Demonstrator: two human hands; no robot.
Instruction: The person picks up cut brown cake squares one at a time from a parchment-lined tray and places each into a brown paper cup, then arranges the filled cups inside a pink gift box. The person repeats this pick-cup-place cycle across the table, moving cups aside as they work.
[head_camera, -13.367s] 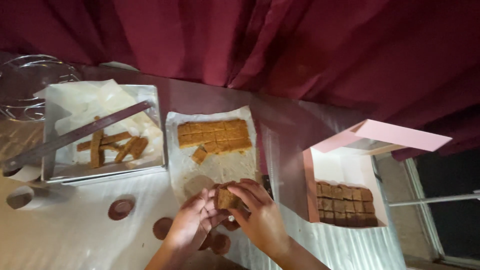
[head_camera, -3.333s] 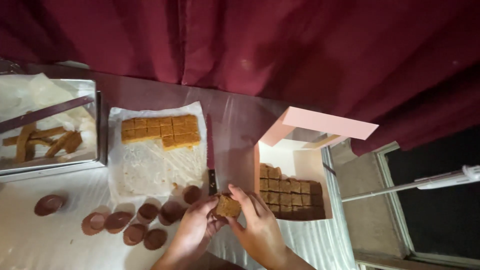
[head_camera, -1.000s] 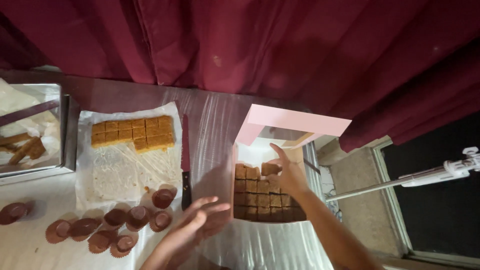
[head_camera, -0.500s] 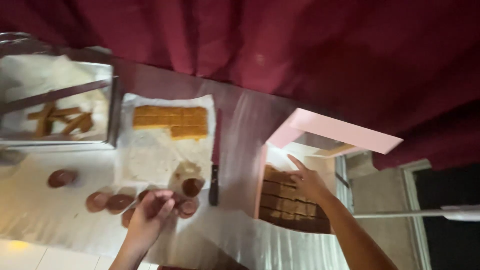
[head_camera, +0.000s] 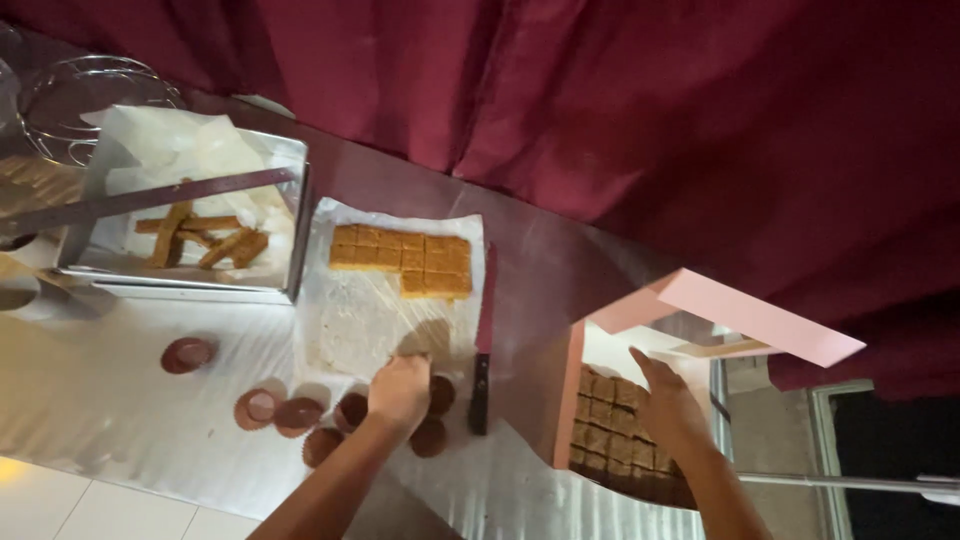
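Left hand (head_camera: 400, 390) moved from box to paper cups (head_camera: 300, 415), fingers curled, grip unclear; right hand (head_camera: 668, 405) stayed open over pink box (head_camera: 745, 320).

Single head-worn view, looking steeply down from above, fairly near, tilted, over table (head_camera: 130, 400) toward curtain (head_camera: 620, 120)

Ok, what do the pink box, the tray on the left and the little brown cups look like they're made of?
The pink box looks like matte paperboard: thin flat panels, folded lid, no shine. The tray looks like bare metal, with bright reflective walls, and is lined with white paper. The brown cups seem to be thin paper liners, though their fluting is too small to confirm. The left hand rests among them.
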